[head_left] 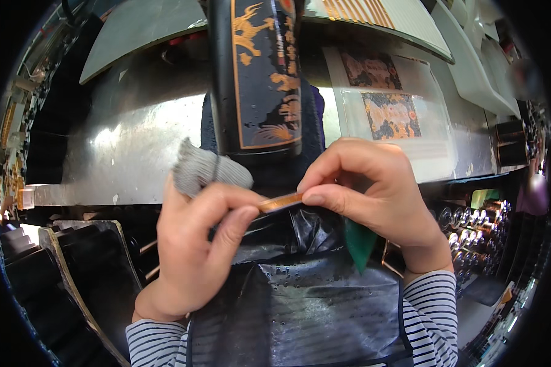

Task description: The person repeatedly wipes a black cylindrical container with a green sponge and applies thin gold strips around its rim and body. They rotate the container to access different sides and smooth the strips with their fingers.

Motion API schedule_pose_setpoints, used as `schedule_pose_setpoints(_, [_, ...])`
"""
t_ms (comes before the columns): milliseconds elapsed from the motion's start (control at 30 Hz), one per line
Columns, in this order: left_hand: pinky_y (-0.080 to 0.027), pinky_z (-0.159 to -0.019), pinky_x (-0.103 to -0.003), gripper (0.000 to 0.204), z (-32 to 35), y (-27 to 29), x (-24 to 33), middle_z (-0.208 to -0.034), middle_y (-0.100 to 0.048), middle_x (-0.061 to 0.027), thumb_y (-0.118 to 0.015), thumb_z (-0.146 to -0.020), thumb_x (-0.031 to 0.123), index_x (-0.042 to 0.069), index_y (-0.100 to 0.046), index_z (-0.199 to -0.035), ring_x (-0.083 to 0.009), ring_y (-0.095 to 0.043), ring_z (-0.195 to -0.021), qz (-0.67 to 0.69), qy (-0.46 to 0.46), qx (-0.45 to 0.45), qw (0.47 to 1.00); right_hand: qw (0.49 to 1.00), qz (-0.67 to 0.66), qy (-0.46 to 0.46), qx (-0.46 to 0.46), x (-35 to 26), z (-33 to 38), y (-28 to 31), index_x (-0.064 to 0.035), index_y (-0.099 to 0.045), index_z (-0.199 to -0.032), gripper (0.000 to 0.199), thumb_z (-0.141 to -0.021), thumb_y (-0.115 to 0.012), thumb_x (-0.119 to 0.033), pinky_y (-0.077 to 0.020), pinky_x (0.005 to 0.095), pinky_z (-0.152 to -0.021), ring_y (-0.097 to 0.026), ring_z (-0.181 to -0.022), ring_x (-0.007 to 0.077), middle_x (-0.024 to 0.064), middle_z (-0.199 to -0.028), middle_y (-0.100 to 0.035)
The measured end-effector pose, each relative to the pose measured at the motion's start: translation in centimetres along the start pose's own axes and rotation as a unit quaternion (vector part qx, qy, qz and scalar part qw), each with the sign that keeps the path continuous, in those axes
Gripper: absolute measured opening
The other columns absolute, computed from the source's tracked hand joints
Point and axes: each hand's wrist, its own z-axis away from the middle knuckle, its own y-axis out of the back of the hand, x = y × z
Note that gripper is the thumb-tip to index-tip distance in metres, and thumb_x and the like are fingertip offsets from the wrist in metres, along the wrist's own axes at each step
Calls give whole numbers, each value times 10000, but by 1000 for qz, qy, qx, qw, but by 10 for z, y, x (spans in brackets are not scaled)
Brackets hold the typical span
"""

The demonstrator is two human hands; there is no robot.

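Between my two hands a narrow gold-coloured strip (pixel 280 202) is stretched, just in front of my apron. My left hand (pixel 196 244) pinches its left end between thumb and forefinger. A bunched grey ribbed cloth (pixel 211 170) sits behind those fingers, apparently tucked in the same hand. The strip's right end is in the thumb and fingertips of my right hand (pixel 373 192). From under that palm a green pointed flat piece (pixel 360 244) hangs down, its upper part hidden. Beyond my hands lies a black bottle-like container (pixel 260 85) with gold decoration, its base toward me, on a dark cloth (pixel 207 125).
A metal worktable (pixel 134 140) spans the view. To the right, a translucent sheet (pixel 438 131) carries black-and-gold printed decals (pixel 392 115). Pale boards (pixel 144 40) stand at the back. Black containers fill crates (pixel 92 244) at lower left, and several shiny round-ended items (pixel 468 235) are stacked right.
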Motion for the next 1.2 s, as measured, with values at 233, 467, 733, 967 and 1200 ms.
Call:
schedule_pose_setpoints(233, [-404,-751,-244,127,-16,0,-33,-772,-614,-29,-736,-800,89,15,-637,-769,-112,-530,-793,193,98,117,969,998,-6,-29,62,1,-19,-11,-28,-656,-790,121,-812,-741,-110,-375,184,-520,-469,-583,15,-37,-684,-606])
schedule_pose_setpoints(467, [-394,-754,-262,135,-25,-3,-48,-756,-611,1,-759,-777,111,62,-636,-751,-135,-506,-798,187,71,101,975,995,29,-61,79,-3,-25,-12,-39,-645,-770,135,-795,-756,-109,-366,168,-546,-453,-596,7,-51,-689,-600])
schedule_pose_setpoints(733, [-372,-752,-267,146,-30,-1,-52,-741,-620,19,-763,-772,132,79,-631,-742,-132,-495,-777,182,79,83,977,993,32,-73,81,-4,-28,-12,-49,-618,-741,167,-784,-770,-102,-362,169,-561,-436,-607,6,-58,-684,-585])
schedule_pose_setpoints(967, [-372,-748,-270,174,-30,0,-52,-728,-616,17,-774,-764,151,78,-621,-726,-132,-491,-767,177,84,80,977,993,31,-81,75,-5,-30,-12,-48,-600,-726,189,-779,-775,-98,-366,177,-568,-441,-615,12,-53,-679,-580])
schedule_pose_setpoints(1200, [-396,-916,-308,220,-33,-12,-72,-984,-663,-46,-668,-879,227,42,-659,-999,-178,-563,-961,233,74,153,957,994,44,-79,67,-6,-31,-12,-38,-585,-731,202,-779,-776,-88,-371,176,-560,-445,-611,21,-41,-679,-574])
